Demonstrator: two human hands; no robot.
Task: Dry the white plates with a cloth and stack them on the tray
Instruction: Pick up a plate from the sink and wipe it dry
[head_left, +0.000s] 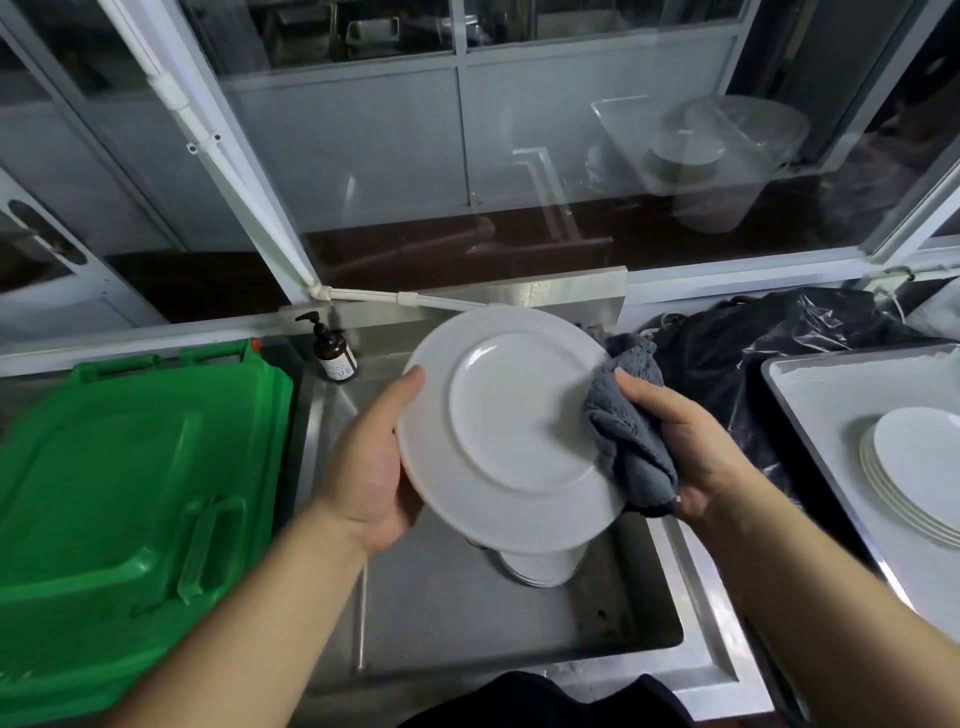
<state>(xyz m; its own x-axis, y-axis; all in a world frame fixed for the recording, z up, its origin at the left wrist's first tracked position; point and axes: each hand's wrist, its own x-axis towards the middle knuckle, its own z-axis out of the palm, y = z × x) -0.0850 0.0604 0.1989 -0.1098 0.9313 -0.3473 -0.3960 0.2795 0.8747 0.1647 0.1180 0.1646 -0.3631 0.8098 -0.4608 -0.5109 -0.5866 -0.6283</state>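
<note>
Over the steel sink (519, 623) I hold a white plate (504, 421) tilted, its underside toward me. My left hand (371, 462) grips its left rim, thumb on the edge. My right hand (685, 447) grips a bunched grey cloth (628, 431) and presses it against the plate's right rim. More white plates (540, 566) stand in the sink, mostly hidden under the held plate. At the right, a stack of white plates (914, 473) lies on a grey tray (831, 395).
A green plastic crate lid (124, 493) covers the counter at the left. A brown pump bottle (332, 348) stands at the sink's back left corner. A black plastic bag (753, 343) lies behind the tray. Glass window panels rise behind the sink.
</note>
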